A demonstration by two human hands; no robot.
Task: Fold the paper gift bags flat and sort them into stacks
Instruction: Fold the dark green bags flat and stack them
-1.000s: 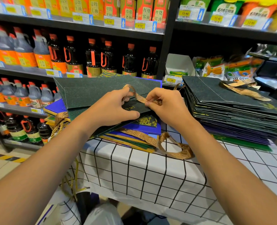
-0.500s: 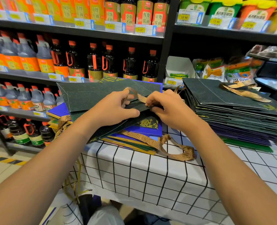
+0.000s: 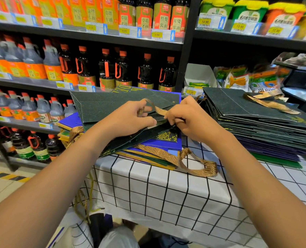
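Two stacks show the progress so far, w/ one bag in hand betw. them. The landmark here is the tall stack of flattened dark green and purple paper bags [image 3: 259,126], sitting on the white, black-gridded cloth surface [image 3: 166,194]: prob. the finished pile, many bags deep, neatly squared, w/ a gold ribbon handle [image 3: 272,104] lying on its top.

Left of that stack is a lower, messier heap of blue, green and gold paper bags [image 3: 157,151], corners fanned out, a loose gold ribbon loop [image 3: 198,167] spilling toward the near edge. Can't tell how many are in it, or whether they're already folded flat.

Above that heap, just left of the tall stack, the dark green glitter paper gift bag [image 3: 112,106] is held up, part-collapsed, its upper panel angled away from the lower one. Left hand [image 3: 129,119] has thumb on top of the lower panel and fingers curled around its edge, gripping it. Right hand [image 3: 186,120] has fingers curled tight at the bag's mouth, pinching the edge where the bag's gold ribbon strap [image 3: 157,109] runs betw. both hands.

Judgement: well along. This bag needs its handle tucked, panels pressed shut, then a move right onto the tall stack. The heap left of it is what remains, approx. a smaller share.
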